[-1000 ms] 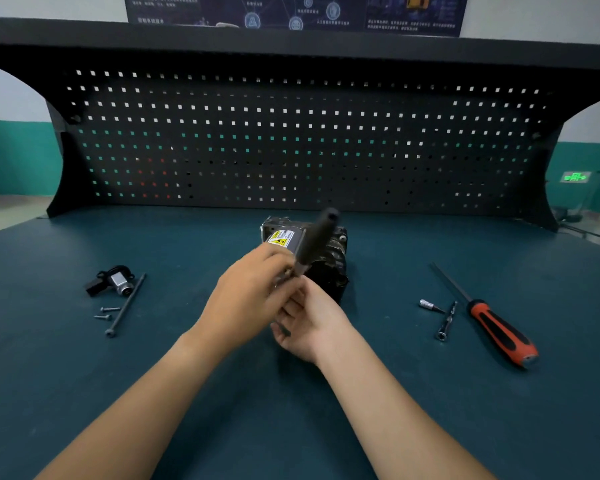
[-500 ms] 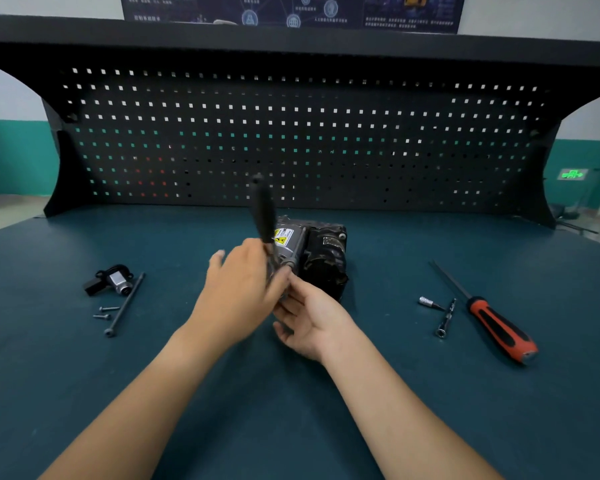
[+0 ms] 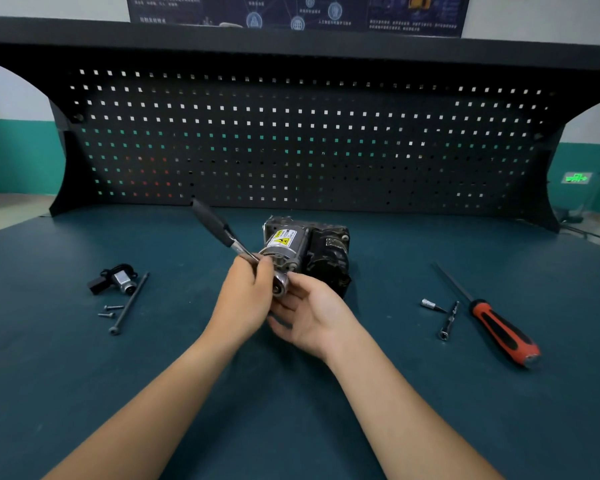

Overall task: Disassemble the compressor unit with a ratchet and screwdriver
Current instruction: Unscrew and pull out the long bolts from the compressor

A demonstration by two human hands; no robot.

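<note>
The compressor unit [image 3: 312, 249], black with a silver motor can and a yellow warning label, lies at the middle of the bench. A ratchet [image 3: 219, 228] with a black grip is set on its near end, its handle slanting up to the left. My left hand [image 3: 245, 301] grips the ratchet's metal shank just above the head. My right hand [image 3: 312, 317] cups the ratchet head from below and the right, fingers curled against it. The red and black screwdriver [image 3: 499, 332] lies on the mat at the right, untouched.
At the left lie a small black and silver part [image 3: 116, 280], a long bolt [image 3: 129, 303] and two short screws [image 3: 110, 310]. A socket bit [image 3: 429, 304] and an extension [image 3: 448, 322] lie beside the screwdriver. A black pegboard [image 3: 298, 140] walls the bench's back.
The ratchet handle has swung counter-clockwise, from pointing up to the right, through upright, to leaning up to the left. My hands stayed at the compressor's near end.
</note>
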